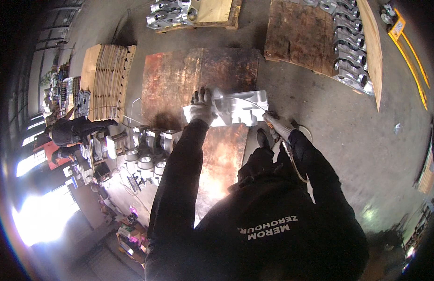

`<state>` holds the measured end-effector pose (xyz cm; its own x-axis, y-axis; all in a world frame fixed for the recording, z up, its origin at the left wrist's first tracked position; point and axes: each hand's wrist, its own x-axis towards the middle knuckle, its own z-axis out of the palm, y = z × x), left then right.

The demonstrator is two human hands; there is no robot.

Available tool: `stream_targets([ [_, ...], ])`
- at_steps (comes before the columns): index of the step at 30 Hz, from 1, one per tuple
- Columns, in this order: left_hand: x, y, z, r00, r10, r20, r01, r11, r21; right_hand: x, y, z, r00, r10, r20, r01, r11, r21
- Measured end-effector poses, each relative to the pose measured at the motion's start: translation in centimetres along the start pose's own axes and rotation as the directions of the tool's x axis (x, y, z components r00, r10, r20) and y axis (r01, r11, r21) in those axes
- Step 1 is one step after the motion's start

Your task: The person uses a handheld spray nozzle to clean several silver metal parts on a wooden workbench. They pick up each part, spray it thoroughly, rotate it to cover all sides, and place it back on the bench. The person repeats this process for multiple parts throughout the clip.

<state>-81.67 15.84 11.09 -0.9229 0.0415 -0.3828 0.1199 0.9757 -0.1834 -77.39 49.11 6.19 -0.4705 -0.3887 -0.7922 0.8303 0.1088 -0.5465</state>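
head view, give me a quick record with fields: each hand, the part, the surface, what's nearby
left hand: gloved left hand resting on the top of the pale metal casting
right hand: gloved right hand gripping a hand tool with a hose at the casting's right end
part: lies across the rusty steel plate
nearby: silver castings on a wooden pallet upper right; stacked boards left; another person far left

Bright bare-metal casting (243,108) on rusty steel plate (198,79)
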Motion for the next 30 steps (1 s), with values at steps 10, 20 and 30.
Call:
stream_targets([
  [10, -0.1, 0.8, -1.5, 1.0, -0.014, 0.009, 0.014, 0.998, -0.057, -0.2, 1.4, -1.9, 0.987, -0.05, -0.153, 0.021, 0.983, -0.185],
  [20, -0.1, -0.1, 0.0, 0.999, -0.032, -0.028, 0.03, 0.998, -0.046, -11.4, -5.1, 1.4, 0.917, -0.265, -0.299, 0.064, 0.836, -0.545],
  [30, -1.0, 0.6, -1.5, 0.998, -0.052, -0.036, 0.045, 0.985, -0.167, -14.7, -1.8, -0.8, 0.829, -0.454, -0.328, 0.051, 0.644, -0.763],
])
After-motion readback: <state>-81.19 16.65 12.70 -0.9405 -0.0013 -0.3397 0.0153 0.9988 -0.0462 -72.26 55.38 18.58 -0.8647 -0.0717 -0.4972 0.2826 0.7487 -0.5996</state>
